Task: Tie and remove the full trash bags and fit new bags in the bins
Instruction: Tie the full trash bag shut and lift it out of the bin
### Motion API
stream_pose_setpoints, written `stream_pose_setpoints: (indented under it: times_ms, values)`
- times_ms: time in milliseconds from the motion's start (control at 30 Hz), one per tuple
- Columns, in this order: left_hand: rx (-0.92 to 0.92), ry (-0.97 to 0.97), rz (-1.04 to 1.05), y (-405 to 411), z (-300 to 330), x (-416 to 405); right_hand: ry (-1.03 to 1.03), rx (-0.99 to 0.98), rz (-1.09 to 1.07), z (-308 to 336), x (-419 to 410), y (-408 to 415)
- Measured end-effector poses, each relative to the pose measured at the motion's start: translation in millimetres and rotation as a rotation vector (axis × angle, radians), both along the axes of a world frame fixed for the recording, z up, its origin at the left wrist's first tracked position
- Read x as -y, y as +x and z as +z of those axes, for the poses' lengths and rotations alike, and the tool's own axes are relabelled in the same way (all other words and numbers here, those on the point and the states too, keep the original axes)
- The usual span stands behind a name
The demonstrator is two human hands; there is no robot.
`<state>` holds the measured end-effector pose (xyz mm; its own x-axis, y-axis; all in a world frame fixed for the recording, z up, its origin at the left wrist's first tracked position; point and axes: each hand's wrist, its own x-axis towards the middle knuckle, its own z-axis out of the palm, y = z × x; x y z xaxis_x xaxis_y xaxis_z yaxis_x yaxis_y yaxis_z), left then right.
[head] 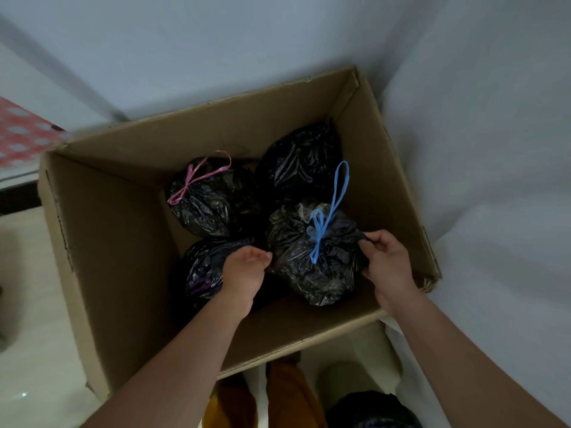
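A black bag (312, 257) tied with blue string (324, 217) is pinched at each side by the left hand (245, 270) and right hand (386, 261), near-right inside a cardboard box (117, 242) among three other bags.

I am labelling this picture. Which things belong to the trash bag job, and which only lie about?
Job: blue-tied bag, pink-tied bag, two more black bags, cardboard box, left hand, right hand.

Lying about: red patterned sheet.

Matt brown corrugated cardboard box (102, 242), glossy crinkled black plastic trash bags (309, 267), smooth blue plastic drawstring (327, 211), pink plastic drawstring (197, 177), walls draped in matt white sheeting (479, 149).
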<state>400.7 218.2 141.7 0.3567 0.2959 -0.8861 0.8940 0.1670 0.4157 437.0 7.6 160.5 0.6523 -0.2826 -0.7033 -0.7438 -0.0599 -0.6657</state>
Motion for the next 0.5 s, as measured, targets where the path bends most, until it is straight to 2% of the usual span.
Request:
stream_pose_setpoints:
  times_ms: [167, 500]
  values:
    - [-0.006, 0.048, -0.039, 3.0, -15.3, -4.7, -0.012, -0.006, 0.016, -15.2, -5.2, -1.1]
    - [-0.027, 0.166, 0.009, -9.1, -39.3, -24.3, -0.023, -0.007, 0.126, -43.3, -29.7, -2.8]
